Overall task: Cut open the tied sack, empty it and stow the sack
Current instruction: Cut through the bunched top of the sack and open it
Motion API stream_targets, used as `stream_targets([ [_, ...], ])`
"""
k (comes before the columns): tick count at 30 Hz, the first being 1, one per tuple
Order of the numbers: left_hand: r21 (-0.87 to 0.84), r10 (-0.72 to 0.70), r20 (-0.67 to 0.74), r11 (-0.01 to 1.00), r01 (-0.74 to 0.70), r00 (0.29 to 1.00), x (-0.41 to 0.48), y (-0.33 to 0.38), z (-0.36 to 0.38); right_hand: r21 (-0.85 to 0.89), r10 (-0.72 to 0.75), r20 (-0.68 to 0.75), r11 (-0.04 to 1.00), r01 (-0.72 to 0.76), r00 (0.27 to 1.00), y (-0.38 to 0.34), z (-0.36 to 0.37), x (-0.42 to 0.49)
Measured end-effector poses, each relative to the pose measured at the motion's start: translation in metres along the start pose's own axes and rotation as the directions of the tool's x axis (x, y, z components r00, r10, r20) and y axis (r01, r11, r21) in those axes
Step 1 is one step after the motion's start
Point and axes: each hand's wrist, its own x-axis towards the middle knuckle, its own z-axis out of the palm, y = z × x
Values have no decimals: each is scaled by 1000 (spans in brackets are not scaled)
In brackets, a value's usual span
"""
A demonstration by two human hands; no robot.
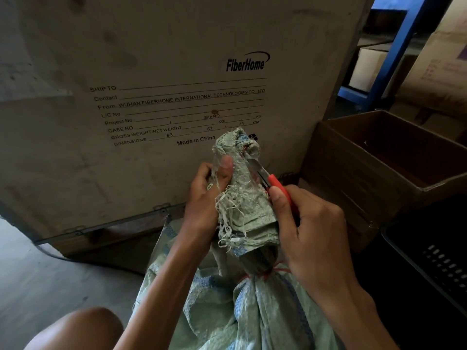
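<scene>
**Inspector:** What cannot be made out?

**Assessor:** The sack (227, 311) runs off the bottom edge, and its contents are not visible. The blade tips of the cutter (274, 181) are lost in the folds. Most of its red handles are buried in the palm, so I cannot tell scissors from snips. The left fingers are hidden behind the fabric; only the thumb shows.

**Inspector:** Hand positions?

**Assessor:** The left hand (209, 195) grips the sack by its bunched neck (247, 205), held upright, with the thumb pressed on the front. The right hand (310, 223) is curled round the cutter, blades angled up against the neck's right side.

**Inspector:** Location of the sack?

**Assessor:** Between the forearms, before the printed crate (151, 72). The red tie (274, 270) is knotted round the neck below both hands. An open cardboard box (353, 157) stands to the right.
</scene>
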Motion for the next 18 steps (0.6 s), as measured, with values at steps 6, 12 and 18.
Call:
stream_targets([
  [6,40,6,-19,999,-5,1000,-1,1,0,3,-1,3,1000,1,1000,0,1,-1],
  [12,45,16,-19,999,-16,1000,-1,1,-1,8,5,2,1000,-5,1000,0,2,0],
  [18,39,46,16,998,-46,999,0,-1,-1,18,-1,0,1000,1,1000,0,4,1],
])
